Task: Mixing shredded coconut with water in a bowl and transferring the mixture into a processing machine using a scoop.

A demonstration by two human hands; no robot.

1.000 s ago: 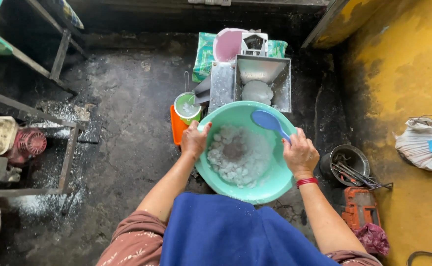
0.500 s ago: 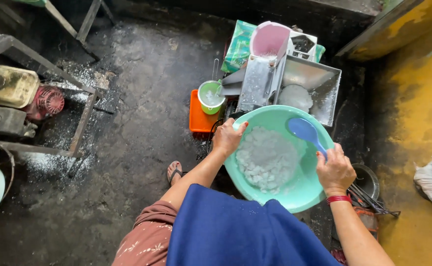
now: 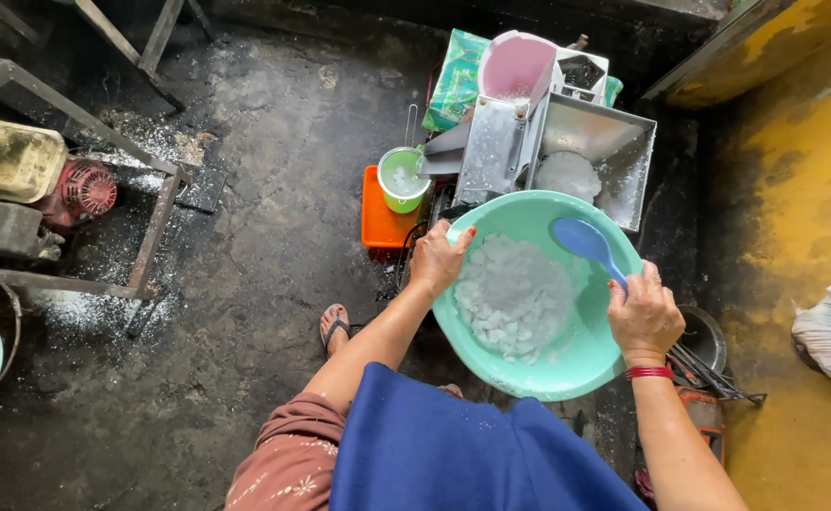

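- A wide, round, mint-green plastic basin (image 3: 581, 364) is held at the centre-right of the frame, just below a grey sheet-metal machine with an open hopper (image 3: 567, 151); its far rim lies just beside, perhaps touching, the machine's lower edge.
- A heap of white, lumpy, wet-looking pieces (image 3: 513, 295) is carried in the basin, piled toward its left half (what they are cannot be told).
- The load is judged moderately heavy, and the thin plastic wall is likely to flex and be slippery when wet; opposite points of the rim are the sound places to take hold.
- The left hand (image 3: 439, 260) is closed over the rim at the left, fingers curled inside and thumb out.
- The right hand (image 3: 645, 317) is closed at the right rim around the handle of a blue plastic scoop (image 3: 583, 240); whether the rim is also pinched there cannot be told.
- The basin, being round, has no long axis; its mouth faces up, tipped slightly toward the left of the frame. The scoop's long axis runs from lower right to upper left, bowl end over the basin.
- Left of the machine, a small green bucket (image 3: 402, 177) is seen on an orange tray (image 3: 383, 220).
- An engine in a metal frame (image 3: 27, 189) stands at the far left on the dark floor.
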